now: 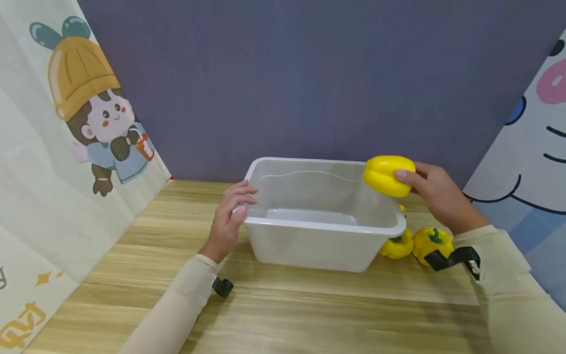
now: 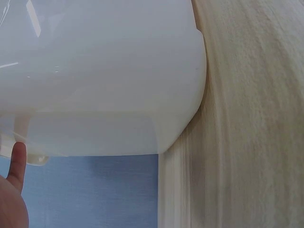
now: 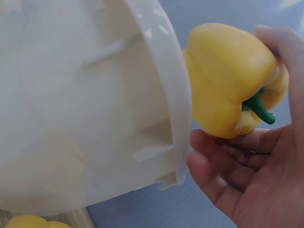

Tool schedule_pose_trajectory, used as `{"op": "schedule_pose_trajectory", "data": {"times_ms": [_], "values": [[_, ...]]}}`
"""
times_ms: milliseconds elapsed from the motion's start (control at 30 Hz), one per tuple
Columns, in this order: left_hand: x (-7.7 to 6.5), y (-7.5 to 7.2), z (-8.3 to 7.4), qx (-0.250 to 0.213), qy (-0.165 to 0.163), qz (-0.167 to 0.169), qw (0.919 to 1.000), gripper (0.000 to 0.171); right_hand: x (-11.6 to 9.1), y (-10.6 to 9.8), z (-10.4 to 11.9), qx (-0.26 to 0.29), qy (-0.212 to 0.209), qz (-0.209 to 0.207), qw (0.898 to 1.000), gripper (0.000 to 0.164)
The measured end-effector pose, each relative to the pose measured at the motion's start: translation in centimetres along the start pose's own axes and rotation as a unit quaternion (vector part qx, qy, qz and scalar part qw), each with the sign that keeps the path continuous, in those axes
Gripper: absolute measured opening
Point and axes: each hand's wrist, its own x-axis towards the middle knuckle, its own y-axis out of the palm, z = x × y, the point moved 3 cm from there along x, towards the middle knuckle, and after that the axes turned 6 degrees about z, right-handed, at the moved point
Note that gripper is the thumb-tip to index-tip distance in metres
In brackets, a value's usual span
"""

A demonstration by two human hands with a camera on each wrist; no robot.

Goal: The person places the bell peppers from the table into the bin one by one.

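My left hand holds the left end of a white plastic bin, its fingers over the rim. In the left wrist view one finger touches the bin's outer wall below the rim. My right hand grips a yellow bell pepper between thumb and fingers, raised at the bin's right rim. Its green stem points back toward the palm in the right wrist view. Inside, the bin's visible floor is bare.
Right of the bin, yellow peppers lie on the wooden table: one partly behind the bin's corner, one near the right wrist, another mostly hidden farther back. A dark blue-grey panel rises behind; printed sheets flank both sides.
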Motion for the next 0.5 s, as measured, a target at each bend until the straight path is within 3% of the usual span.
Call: {"op": "schedule_pose_trajectory", "data": {"times_ms": [500], "values": [[0.11, -0.02, -0.45, 0.005, 0.01, 0.002, 0.9999, 0.027, 0.61, 0.06, 0.95, 0.01, -0.006, 0.009, 1.0, 0.06]]}}
